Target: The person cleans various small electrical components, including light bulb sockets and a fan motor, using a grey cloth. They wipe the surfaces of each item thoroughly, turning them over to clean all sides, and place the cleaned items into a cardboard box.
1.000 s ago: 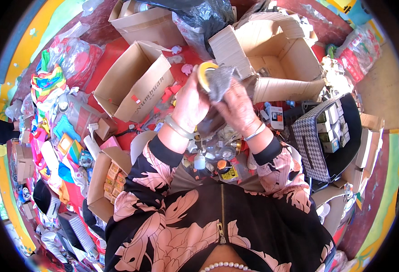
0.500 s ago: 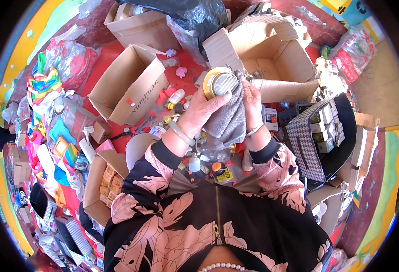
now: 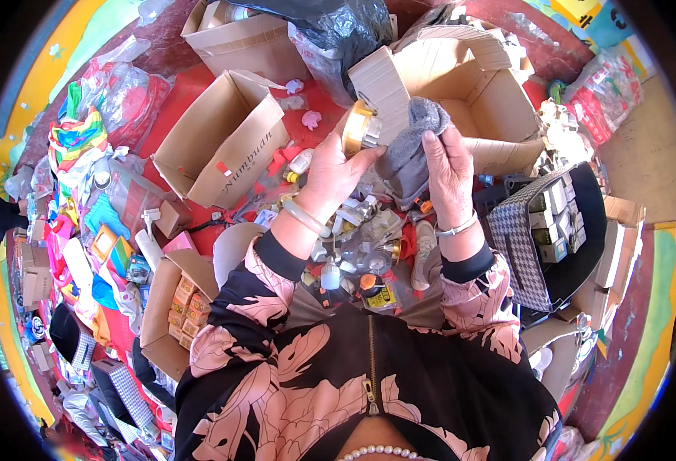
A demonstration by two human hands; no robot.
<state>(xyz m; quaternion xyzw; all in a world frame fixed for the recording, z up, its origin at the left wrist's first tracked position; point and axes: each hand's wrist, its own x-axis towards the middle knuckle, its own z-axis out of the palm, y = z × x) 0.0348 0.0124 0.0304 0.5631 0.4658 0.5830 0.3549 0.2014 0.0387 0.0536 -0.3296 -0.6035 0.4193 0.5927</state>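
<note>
Both hands were grasping: the left hand (image 3: 334,169) held a round, gold-rimmed object (image 3: 361,127), and the right hand (image 3: 451,165) pinched a grey cloth (image 3: 415,150). Half a second earlier the cloth lay against this object; now it was drawn to the right, so the object's pale side was uncovered. The object was raised near the left flap of a large carton (image 3: 384,84). Below lay a pile of small bottles and plastic parts (image 3: 361,223); another open carton (image 3: 238,165) stood nearer the red floor covering's (image 3: 192,84) far edge.
</note>
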